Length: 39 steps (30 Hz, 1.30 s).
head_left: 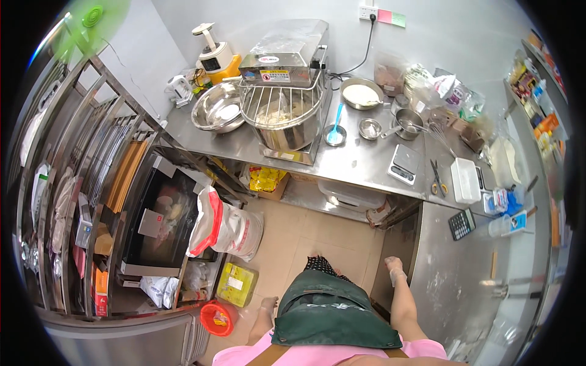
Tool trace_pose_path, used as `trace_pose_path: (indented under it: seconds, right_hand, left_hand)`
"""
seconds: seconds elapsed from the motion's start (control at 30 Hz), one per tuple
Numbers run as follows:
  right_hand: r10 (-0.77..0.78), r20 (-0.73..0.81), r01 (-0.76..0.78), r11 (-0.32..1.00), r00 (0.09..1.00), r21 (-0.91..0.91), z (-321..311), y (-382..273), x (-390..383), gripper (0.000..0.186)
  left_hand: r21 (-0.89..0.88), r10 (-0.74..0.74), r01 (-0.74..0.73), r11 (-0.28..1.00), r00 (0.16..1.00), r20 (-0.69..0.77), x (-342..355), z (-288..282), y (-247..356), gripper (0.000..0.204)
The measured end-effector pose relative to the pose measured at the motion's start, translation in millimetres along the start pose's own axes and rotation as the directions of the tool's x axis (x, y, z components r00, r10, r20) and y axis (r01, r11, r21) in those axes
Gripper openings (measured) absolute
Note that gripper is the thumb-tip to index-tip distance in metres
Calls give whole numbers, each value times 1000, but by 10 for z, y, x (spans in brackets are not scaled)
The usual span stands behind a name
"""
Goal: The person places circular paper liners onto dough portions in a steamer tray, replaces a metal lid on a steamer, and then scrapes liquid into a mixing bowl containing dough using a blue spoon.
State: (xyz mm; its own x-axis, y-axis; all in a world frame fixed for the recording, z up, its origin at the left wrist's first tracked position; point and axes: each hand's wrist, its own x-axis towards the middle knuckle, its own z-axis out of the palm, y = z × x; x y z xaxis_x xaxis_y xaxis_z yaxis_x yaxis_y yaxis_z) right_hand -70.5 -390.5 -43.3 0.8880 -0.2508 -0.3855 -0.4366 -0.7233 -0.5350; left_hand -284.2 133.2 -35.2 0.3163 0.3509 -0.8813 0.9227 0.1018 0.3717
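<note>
My left hand [269,303], in a clear plastic glove, hangs at my side above the tiled floor, near a yellow-green tub [237,285]. Also gloved, my right hand [395,266] hangs beside the front of the steel counter [400,235]. Both hands look small here; their fingers seem loosely apart and I see nothing in them. Ahead on the worktop stands a dough mixer [284,61] with a wire guard. Its steel bowl [287,137] holds a pale, lumpy mass.
A white sack with a red band [229,229] stands left, by a metal rack [116,201] and red bin [218,318]. The worktop carries an empty steel bowl [213,104], pan of white powder [361,94], scale [404,163], scissors [437,180] and calculator [462,224].
</note>
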Motion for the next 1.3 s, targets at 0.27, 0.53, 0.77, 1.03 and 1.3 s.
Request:
trace_pose_path:
  seconds: [0.27,0.53,0.77,1.03,1.3]
  right_hand:
    - [177,259,-249,927,950,280,-51,-545,491,20]
    - [509,352,-602,761,785,243,-331,-655,401,24]
    - [560,319,-637,732,765,243,-320,-768,889,17]
    - [-121,631,-214,878,766,429,-630,-2700,1962,31]
    - [-191,657,-209,852,729,479,-677,-3388,2695,35]
  left_hand:
    - [94,47,-37,995,993,-107,345,324,1304,23]
    - [-53,300,-304,951,951,-70,981,639,2407,20]
    - [-73,450,-460,885,885,-121,869,689,2956,27]
    - [-202,-149,120,972,980,-134,597,783,1894,20]
    - [-511,-342,257,820,936,-78,202,1301,1485,21]
